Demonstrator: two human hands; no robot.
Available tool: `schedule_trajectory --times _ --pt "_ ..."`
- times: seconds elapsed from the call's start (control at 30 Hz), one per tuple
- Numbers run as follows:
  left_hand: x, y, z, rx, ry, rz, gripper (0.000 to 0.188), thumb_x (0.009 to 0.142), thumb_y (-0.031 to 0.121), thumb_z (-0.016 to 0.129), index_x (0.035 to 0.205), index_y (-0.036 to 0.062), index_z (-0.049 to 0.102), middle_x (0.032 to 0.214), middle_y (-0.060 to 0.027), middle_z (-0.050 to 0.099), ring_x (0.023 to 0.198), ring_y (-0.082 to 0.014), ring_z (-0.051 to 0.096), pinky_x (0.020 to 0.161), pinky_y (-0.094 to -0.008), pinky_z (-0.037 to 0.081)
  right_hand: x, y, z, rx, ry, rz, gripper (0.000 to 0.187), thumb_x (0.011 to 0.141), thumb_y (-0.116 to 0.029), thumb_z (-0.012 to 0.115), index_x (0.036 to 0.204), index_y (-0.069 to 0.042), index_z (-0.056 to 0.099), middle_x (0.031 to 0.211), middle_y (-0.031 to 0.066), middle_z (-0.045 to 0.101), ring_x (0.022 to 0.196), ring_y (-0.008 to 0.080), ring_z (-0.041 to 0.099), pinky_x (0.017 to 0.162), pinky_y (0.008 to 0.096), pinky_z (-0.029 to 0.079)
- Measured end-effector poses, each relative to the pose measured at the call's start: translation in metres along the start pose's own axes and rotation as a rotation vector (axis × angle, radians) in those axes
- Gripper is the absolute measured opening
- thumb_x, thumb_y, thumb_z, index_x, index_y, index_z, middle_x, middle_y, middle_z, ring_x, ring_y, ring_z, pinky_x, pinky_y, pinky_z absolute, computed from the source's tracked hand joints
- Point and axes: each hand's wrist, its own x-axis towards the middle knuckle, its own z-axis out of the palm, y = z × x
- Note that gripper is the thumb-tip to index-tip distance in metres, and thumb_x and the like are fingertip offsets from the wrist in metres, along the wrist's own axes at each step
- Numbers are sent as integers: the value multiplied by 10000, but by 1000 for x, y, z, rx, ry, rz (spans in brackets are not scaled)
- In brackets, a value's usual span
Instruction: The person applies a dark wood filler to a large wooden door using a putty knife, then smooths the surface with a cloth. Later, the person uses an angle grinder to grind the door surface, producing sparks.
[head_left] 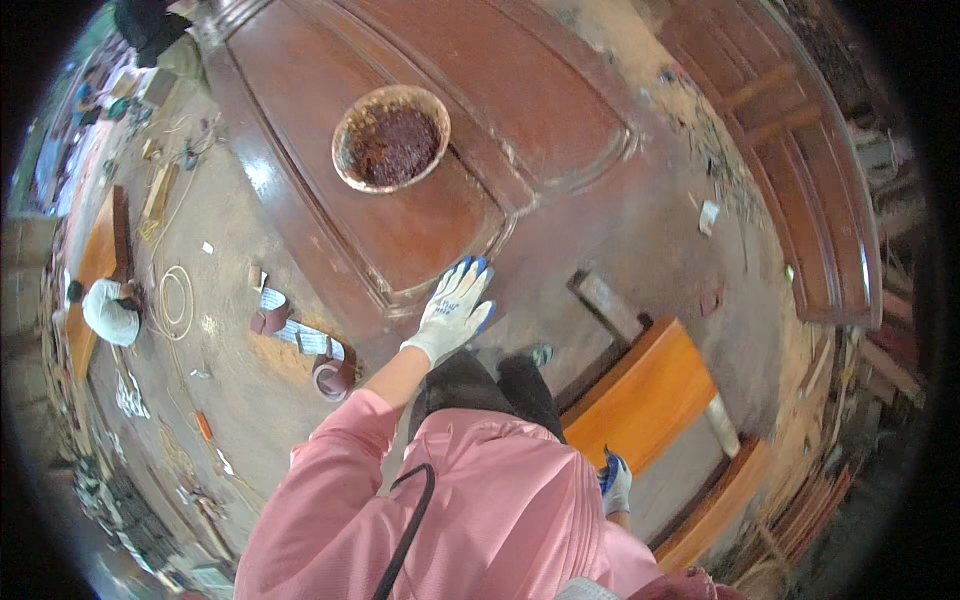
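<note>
With the gloved left hand (455, 308) spread flat on the glossy stained door panel (420, 215) and the right hand (616, 484) hanging empty, palm pressure could smear the finish or jolt the stain bowl (391, 138) just beyond.

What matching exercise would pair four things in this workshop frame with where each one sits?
Things:
1. round bowl of dark red-brown stain
2. left hand in a white and blue glove
3. right hand in a white and blue glove
4. orange wooden bench

Places:
A. low beside the pink jacket
B. flat on the door's edge
C. on the red-brown panelled wooden door
D. on the floor, right of the legs

Pairs: 1-C, 2-B, 3-A, 4-D
</note>
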Motion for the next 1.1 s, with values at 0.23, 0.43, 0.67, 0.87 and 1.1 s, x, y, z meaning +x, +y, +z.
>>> schedule_trajectory --times 0.23,0.43,0.67,0.87,1.1 --pt "35 -9 15 -1379 669 -595 435 1072 324 528 1456 120 538 1416 -71 579 1278 -182 556 1116 -336 405 116 -147 -30 -43 -100 -132 164 951 -209 650 1076 -126 716 622 9 547 494 122 524 434 290 432" --pt "63 -28 -24 -1721 945 -660 655 1032 358 584 1590 230 265 1543 -102 435 1233 -314 579 1003 -464 500 166 -249 2 -279 -266 -272 174 966 -199 640 1091 -115 728 679 -23 584 526 106 554 458 273 455" --pt "119 -66 -46 -1826 1067 -635 447 1028 416 563 1393 174 473 1359 -120 534 1160 -376 599 972 -543 531 177 -330 55 -309 -367 -381 209 969 -222 653 1112 -84 718 696 -27 585 552 85 543 509 260 470" --pt "163 -79 -23 -1862 1365 -637 334 995 306 586 1268 127 518 1162 -133 642 1048 -367 657 950 -551 551 179 -404 50 -343 -231 -407 151 972 -197 650 1061 -93 714 679 -36 579 555 77 536 494 250 440" --pt "187 -79 -21 -1836 1560 -465 436 916 91 642 1317 139 478 1217 -79 626 1051 -251 657 934 -450 600 188 -491 106 -283 -335 -630 137 990 -182 636 1052 -83 708 747 -59 568 619 55 521 548 248 437"
